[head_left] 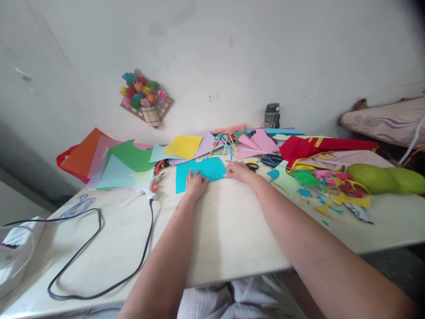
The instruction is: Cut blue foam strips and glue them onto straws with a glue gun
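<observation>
A sheet of bright blue paper (215, 167) with a small notch in its far edge lies flat on the table in front of me. My left hand (196, 184) rests on the sheet's near side, fingers stretched out over it. At the right edge of the sheet is my right hand (238, 171), its fingers bent and closed on the paper's edge; the fingertips are partly hidden. Just behind that hand lies a pair of scissors (253, 166) with black handles, its blades mostly covered by the hand.
A white glue gun (146, 190) with a black cord (99, 221) lies left. Coloured paper sheets (128, 157) line the wall side, with a yellow sheet (183, 146). Paper scraps (323, 199) and green fruit (372, 178) are right. A dark bottle (272, 116) stands behind.
</observation>
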A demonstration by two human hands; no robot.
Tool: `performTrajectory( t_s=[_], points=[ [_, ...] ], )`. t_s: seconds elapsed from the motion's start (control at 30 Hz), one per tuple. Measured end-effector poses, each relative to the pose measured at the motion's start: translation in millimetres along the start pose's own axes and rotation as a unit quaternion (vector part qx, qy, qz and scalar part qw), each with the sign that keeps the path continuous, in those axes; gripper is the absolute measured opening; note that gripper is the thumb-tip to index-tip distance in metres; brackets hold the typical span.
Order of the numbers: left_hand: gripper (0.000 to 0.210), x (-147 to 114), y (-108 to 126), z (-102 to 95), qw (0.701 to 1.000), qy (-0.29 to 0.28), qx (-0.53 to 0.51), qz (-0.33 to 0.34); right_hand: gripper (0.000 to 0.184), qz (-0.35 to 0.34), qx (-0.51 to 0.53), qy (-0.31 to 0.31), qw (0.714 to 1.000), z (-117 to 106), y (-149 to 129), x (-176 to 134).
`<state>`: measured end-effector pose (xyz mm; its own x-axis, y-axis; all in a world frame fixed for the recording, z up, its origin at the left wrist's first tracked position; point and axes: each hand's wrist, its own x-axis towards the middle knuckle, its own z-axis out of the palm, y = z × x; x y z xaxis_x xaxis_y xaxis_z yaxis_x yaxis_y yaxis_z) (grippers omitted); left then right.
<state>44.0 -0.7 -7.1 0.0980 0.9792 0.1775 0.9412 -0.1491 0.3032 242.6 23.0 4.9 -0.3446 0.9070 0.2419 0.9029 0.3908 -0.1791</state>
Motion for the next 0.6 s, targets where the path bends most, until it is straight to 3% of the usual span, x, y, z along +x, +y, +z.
performTrajectory(
  t_s=[0.6],
  points=[
    [0.029, -1.2, 0.8, -0.2, 1.000, 0.006, -0.009, -0.001, 0.022, 0.043, -0.026, 0.004, 0.999, -2.5, 6.0, -2.5]
  ],
)
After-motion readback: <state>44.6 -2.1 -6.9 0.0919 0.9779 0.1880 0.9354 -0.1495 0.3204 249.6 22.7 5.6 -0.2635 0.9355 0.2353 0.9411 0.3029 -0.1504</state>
